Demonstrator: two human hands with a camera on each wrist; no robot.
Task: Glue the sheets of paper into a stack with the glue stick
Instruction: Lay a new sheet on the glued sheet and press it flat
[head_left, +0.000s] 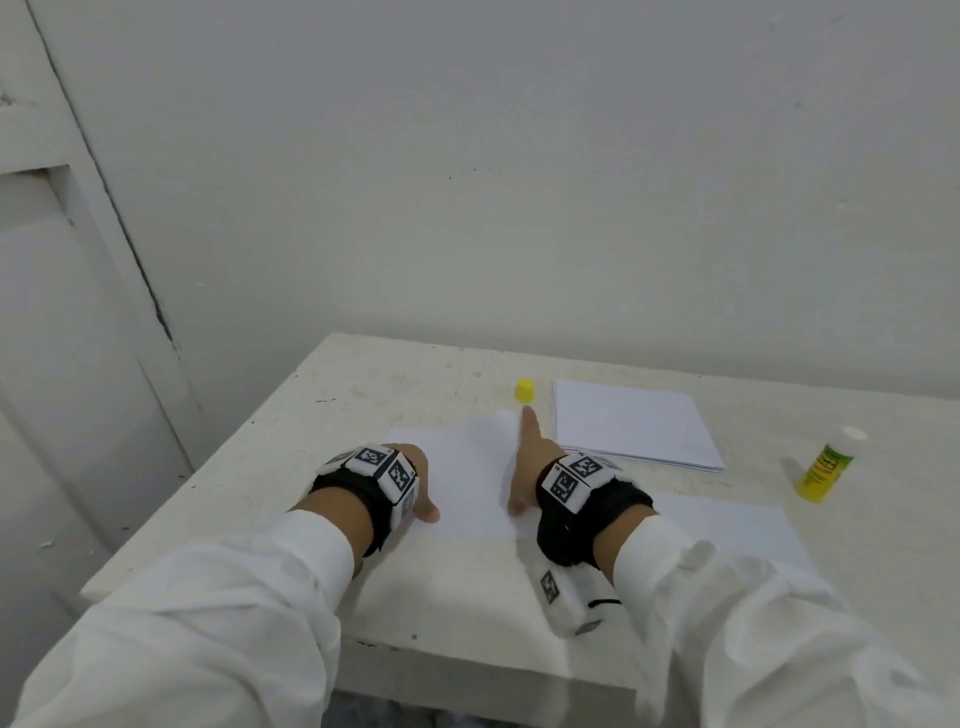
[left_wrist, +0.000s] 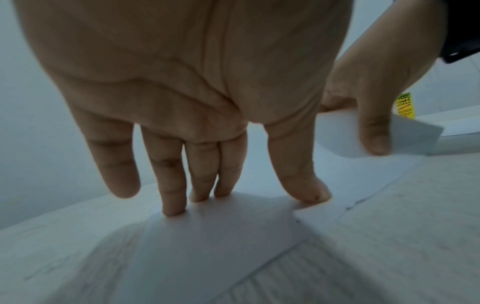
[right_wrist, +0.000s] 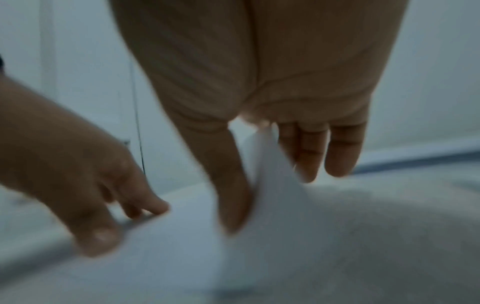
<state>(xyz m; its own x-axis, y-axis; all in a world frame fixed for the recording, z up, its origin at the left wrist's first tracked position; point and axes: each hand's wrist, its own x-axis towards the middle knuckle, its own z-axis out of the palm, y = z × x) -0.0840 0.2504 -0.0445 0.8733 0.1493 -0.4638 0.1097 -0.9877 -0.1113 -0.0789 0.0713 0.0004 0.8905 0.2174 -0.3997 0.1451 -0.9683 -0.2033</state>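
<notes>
A white sheet (head_left: 467, 478) lies on the table between my hands. My left hand (head_left: 415, 473) presses its left edge flat with straight fingertips (left_wrist: 174, 207). My right hand (head_left: 524, 462) pinches the sheet's right edge between thumb and fingers and lifts it, so the paper (right_wrist: 272, 185) curls up between them. The lifted corner (left_wrist: 337, 133) also shows in the left wrist view. The yellow-green glue stick (head_left: 826, 467) stands uncapped at the right, away from both hands. Its yellow cap (head_left: 524, 389) sits just beyond my right index finger. A stack of white sheets (head_left: 631, 423) lies at the back right.
Another white sheet (head_left: 727, 525) lies on the table under my right forearm. The worn white table (head_left: 363, 389) stands against a plain wall, its left edge beside a door frame (head_left: 104, 208). Its front edge is under my sleeves.
</notes>
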